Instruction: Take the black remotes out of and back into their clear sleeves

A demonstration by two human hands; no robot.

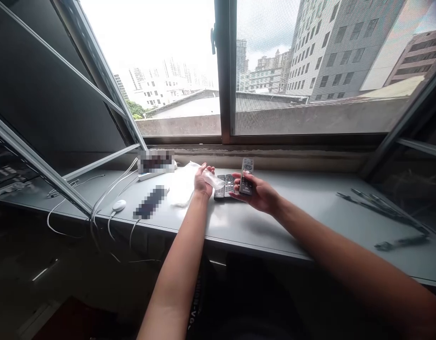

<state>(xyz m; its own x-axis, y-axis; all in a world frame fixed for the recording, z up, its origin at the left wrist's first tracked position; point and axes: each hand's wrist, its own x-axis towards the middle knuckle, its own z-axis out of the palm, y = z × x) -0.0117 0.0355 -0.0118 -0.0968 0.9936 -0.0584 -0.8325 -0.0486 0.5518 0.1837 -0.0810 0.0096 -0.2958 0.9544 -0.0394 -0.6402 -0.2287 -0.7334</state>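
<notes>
My right hand (257, 194) is closed around a dark remote control (246, 176), held upright a little above the grey window ledge (274, 222). My left hand (203, 179) grips a small clear plastic piece (210, 178), perhaps a bag or wrapper, just left of the remote. Two more dark remotes (225, 185) lie side by side on the ledge between my hands. A heap of clear plastic bags (182, 186) lies directly left of my left hand.
A white mouse (119, 205), a dark blurred flat device (150, 202), white cables (104, 198) and a white power strip (150, 174) sit on the ledge's left part. Dark metal strips (388, 212) lie at the right. Slanted window frames rise at both ends.
</notes>
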